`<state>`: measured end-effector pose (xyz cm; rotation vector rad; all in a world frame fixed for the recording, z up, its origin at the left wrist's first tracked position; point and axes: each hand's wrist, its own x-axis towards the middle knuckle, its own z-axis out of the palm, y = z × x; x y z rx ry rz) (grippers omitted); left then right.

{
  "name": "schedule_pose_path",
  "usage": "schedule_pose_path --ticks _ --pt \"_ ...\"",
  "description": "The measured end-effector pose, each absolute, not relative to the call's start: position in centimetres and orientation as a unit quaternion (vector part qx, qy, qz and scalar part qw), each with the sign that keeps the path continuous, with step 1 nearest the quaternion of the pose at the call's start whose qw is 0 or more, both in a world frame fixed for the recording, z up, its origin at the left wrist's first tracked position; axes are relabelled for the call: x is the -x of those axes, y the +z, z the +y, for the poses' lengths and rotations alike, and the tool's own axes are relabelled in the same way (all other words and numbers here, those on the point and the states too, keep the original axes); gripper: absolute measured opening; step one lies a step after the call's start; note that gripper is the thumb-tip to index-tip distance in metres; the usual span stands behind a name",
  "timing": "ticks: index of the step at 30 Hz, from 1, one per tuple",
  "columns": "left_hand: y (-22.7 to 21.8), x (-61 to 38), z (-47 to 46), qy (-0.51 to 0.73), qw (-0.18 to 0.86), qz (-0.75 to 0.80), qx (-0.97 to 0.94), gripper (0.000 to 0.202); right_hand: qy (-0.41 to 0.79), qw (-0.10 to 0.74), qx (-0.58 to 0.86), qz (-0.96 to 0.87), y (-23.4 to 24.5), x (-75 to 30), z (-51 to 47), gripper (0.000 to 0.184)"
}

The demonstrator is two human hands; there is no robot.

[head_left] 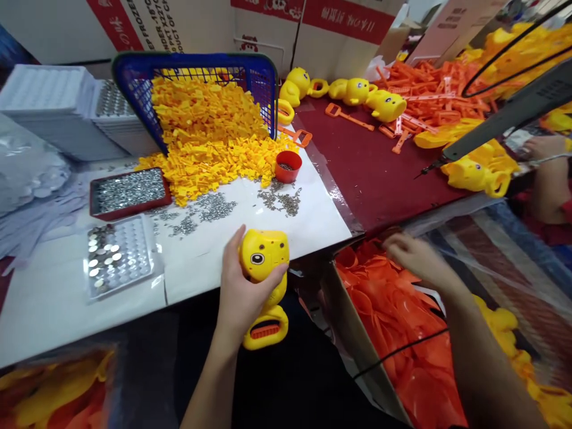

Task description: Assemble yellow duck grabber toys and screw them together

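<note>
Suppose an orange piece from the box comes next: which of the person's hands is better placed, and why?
Probably the right hand: though blurred, it is at the far end of the orange pieces and seems empty; the left hand grips the yellow toy.

Slanting black print (149,21) on the far left carton (199,30) reads "EP FROZEN" and "DUCT OF C", cut off; a far middle red band (343,19) bears upside-down characters including "の"
</note>
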<state>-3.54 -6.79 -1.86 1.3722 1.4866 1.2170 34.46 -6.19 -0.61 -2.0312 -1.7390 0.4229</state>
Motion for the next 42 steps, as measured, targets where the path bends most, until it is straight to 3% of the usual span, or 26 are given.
schedule_pose_path --ticks 4,8,10,14,16,21,24,27,30,33,37,42 --pt "-1.7 3.4 -6.8 0.447 0.392 0.610 -0.523 0.081 0.215 0.033 0.743 -0.633 -5.8 -31.3 -7.5 0.020" --pt "-1.6 3.5 -7.0 0.448 0.399 0.609 -0.519 0.081 0.221 -0.078 0.745 -0.625 -8.8 -29.2 -7.2 0.024" --pt "-1.6 3.6 -7.2 0.451 0.406 0.605 -0.515 0.080 0.227 -0.108 0.731 -0.635 -9.2 -28.6 -7.3 0.025" --pt "-1.7 3.7 -7.5 0.472 0.407 0.597 -0.505 0.078 0.236 -0.129 0.690 -0.672 -8.6 -28.2 -7.7 0.049" --pt "-1.8 3.7 -7.6 0.486 0.413 0.591 -0.494 0.078 0.231 -0.126 0.676 -0.688 -8.1 -28.4 -7.6 0.048" --pt "-1.6 4.8 -8.3 0.530 0.450 0.562 -0.448 0.076 0.186 -0.094 0.674 -0.709 -6.8 -29.4 -7.2 0.022" --pt "-1.5 5.8 -9.3 0.546 0.493 0.546 -0.401 0.076 0.152 -0.072 0.680 -0.714 -5.6 -30.2 -7.2 0.026" --pt "-1.5 6.4 -10.5 0.529 0.566 0.531 -0.344 0.075 0.039 -0.030 0.674 -0.737 -3.5 -29.9 -7.4 0.031" --pt "-1.4 6.4 -11.4 0.488 0.623 0.516 -0.327 0.078 -0.104 0.091 0.555 -0.820 -0.6 -26.7 -7.5 0.028" --pt "-1.0 5.9 -11.9 0.434 0.656 0.507 -0.352 0.079 -0.152 0.250 0.350 -0.890 2.1 -21.1 -7.2 0.023" --pt "-0.6 5.8 -12.6 0.398 0.654 0.500 -0.405 0.074 -0.171 0.311 0.206 -0.912 3.6 -14.6 -6.5 0.015" --pt "-0.7 6.9 -13.6 0.401 0.626 0.516 -0.426 0.071 -0.154 0.330 0.130 -0.922 2.9 -12.0 -5.9 0.011"
